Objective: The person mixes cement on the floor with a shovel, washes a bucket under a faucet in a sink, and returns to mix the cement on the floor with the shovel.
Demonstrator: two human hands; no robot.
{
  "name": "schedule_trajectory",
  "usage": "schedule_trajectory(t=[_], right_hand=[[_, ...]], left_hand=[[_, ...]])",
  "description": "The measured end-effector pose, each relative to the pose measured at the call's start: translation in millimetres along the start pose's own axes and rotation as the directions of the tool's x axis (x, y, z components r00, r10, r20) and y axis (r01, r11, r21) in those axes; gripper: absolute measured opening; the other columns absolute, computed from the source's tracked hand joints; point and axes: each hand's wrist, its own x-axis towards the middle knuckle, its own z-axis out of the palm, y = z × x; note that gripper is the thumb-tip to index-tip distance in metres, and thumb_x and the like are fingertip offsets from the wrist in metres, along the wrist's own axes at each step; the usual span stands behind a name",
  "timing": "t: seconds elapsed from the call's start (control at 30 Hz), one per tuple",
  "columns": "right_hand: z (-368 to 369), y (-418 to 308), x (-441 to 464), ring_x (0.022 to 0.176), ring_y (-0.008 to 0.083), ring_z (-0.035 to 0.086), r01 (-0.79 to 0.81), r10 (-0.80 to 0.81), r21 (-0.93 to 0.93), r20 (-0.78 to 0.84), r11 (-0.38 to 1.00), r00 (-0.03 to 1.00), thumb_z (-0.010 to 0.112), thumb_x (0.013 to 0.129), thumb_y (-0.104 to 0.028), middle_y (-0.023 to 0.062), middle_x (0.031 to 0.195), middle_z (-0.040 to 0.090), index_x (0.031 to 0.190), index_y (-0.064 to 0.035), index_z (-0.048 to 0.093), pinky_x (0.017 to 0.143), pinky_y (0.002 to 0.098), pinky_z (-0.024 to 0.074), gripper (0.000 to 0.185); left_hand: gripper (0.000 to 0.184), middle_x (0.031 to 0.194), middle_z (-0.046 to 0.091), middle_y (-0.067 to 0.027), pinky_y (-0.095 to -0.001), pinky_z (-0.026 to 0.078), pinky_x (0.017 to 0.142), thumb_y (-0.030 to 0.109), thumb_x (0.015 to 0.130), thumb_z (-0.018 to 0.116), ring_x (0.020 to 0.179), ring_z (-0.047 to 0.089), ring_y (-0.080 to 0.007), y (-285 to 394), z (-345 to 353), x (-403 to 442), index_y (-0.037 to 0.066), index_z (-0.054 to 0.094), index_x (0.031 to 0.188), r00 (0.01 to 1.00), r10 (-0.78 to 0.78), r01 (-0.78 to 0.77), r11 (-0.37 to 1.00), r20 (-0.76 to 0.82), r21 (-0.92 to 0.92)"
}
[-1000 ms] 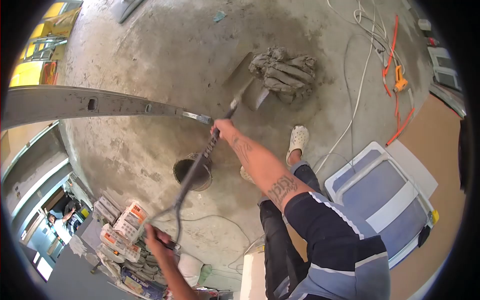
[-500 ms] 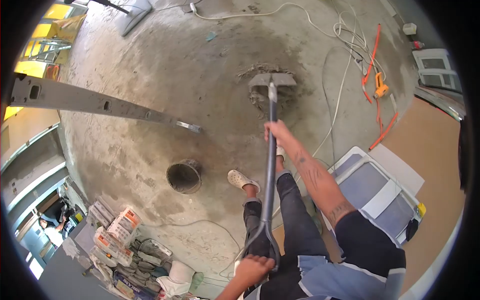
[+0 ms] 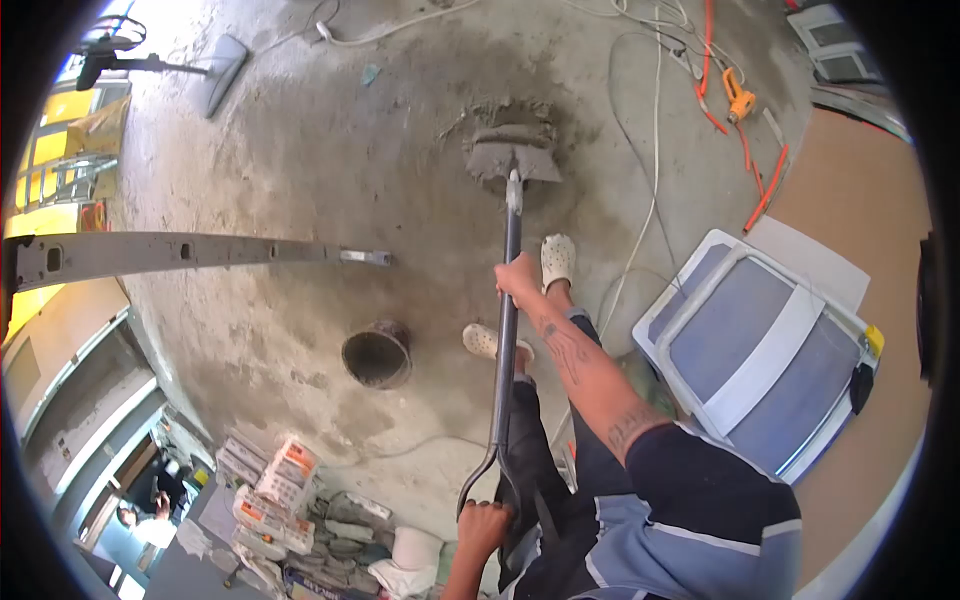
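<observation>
My left hand [image 3: 484,525] is closed around the D-shaped grip at the top of a shovel [image 3: 507,330]. Further down, my right hand [image 3: 517,279] wraps the dark shaft, arm stretched out. The shovel's wide grey blade [image 3: 513,163] lies low at a patch of wet grey mortar [image 3: 512,125] on the floor. A ridge of mortar stands along the blade's far edge; whether any rests on the blade is hard to tell. A dirty bucket [image 3: 376,355] stands left of the shaft, apart from both hands.
A metal beam [image 3: 200,252] juts in from the left. Cables [image 3: 655,150], an orange heat gun [image 3: 739,96] and orange tubing [image 3: 768,190] lie right. A folding step [image 3: 755,345] lies near my right arm. Bags [image 3: 285,480] are piled lower left; a person [image 3: 150,525] is beyond.
The blade has shifted to the near side of the mortar, which now sits mostly beyond it. My right foot has come forward. The view has turned; both hands keep their hold.
</observation>
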Motion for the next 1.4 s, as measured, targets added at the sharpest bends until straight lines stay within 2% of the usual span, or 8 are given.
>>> schedule_trajectory(t=[0.1,0.23,0.6,0.93,1.0,1.07,1.27,1.4], right_hand=[[10,-19,28,0.04,0.0242,0.054,-0.097,0.095,0.059,0.032,0.994,0.995,0.056,0.073,0.002,0.0153,0.053,0.054,0.07,0.007,0.052,0.034,0.037,0.0409,0.006],[9,-18,6,0.039,0.0228,0.052,-0.017,0.015,0.068,0.042,0.998,0.999,0.054,0.073,0.002,0.0124,0.052,0.052,0.068,0.0066,0.053,0.034,0.0376,0.0409,0.007],[37,33,2,0.041,0.0225,0.053,-0.081,0.051,0.215,0.139,0.973,0.989,0.051,0.074,0.003,0.0128,0.054,0.051,0.077,0.0108,0.051,0.035,0.0379,0.041,0.008],[22,-44,-82,0.063,0.025,0.062,0.01,-0.062,0.213,0.235,0.977,0.97,0.07,0.073,-0.014,0.0116,0.074,0.058,0.089,0.0075,0.06,0.054,0.035,0.0488,0.029],[35,-58,-56,0.061,0.0237,0.06,-0.075,-0.071,0.282,0.474,0.956,0.877,0.068,0.076,-0.017,0.0082,0.075,0.057,0.107,-0.0044,0.059,0.06,0.0312,0.0482,0.035],[52,-87,-50,0.049,0.0161,0.05,-0.373,0.043,0.362,0.665,0.854,0.745,0.063,0.078,-0.013,0.0022,0.06,0.048,0.073,-0.0108,0.053,0.046,0.0266,0.0446,0.012],[63,-110,-75,0.06,0.017,0.057,-0.505,0.059,0.375,0.756,0.777,0.652,0.06,0.083,-0.011,0.0046,0.067,0.055,0.077,-0.0075,0.051,0.056,0.0301,0.0541,0.011],[50,-108,-75,0.063,0.0203,0.058,-0.548,0.15,0.258,0.793,0.796,0.591,0.059,0.087,-0.012,0.0075,0.069,0.055,0.081,-0.0045,0.05,0.061,0.0332,0.0554,0.013]], left_hand=[[0.008,0.069,0.065,-0.0038,-0.0383,0.046,0.066,0.018,0.068,0.065,0.068,0.065,-0.0215,-25,-22,34,0.016,0.063,0.075,0.988,-0.014,0.001,0.997,0.157,0.08],[0.004,0.067,0.06,-0.0015,-0.0364,0.039,0.068,0.012,0.072,0.058,0.069,0.059,-0.0201,-11,-48,-8,0.016,0.058,0.073,0.928,0.014,-0.015,1.0,-0.372,0.002],[0.01,0.065,0.06,-0.0019,-0.0368,0.037,0.074,0.012,0.072,0.056,0.07,0.059,-0.0196,-55,-16,-34,0.014,0.062,0.064,0.962,-0.031,0.053,0.996,-0.272,0.073],[0.03,0.059,0.049,0.0018,-0.0328,0.039,0.056,0.019,0.059,0.071,0.053,0.048,-0.0166,-26,-75,-120,0.013,0.068,0.088,0.522,-0.106,-0.05,0.987,-0.847,-0.154],[0.028,0.06,0.052,-0.0015,-0.0318,0.039,0.052,0.013,0.057,0.07,0.054,0.05,-0.02,-21,-102,-125,0.01,0.067,0.084,0.447,-0.272,-0.132,0.922,-0.852,-0.364],[0.026,0.062,0.054,-0.0037,-0.0314,0.039,0.051,0.009,0.059,0.07,0.055,0.052,-0.0224,-4,-118,-124,0.008,0.067,0.084,0.301,-0.426,-0.146,0.863,-0.853,-0.483],[0.011,0.07,0.058,0.004,-0.0227,0.04,0.056,0.004,0.077,0.069,0.066,0.047,-0.0021,62,-166,-120,-0.001,0.063,0.084,0.283,-0.893,-0.609,0.114,-0.349,-0.785],[0.011,0.067,0.058,0.0012,-0.023,0.041,0.057,0.002,0.076,0.069,0.064,0.048,-0.0041,101,-194,-133,-0.002,0.062,0.084,0.24,-0.931,-0.557,0.098,-0.273,-0.825]])
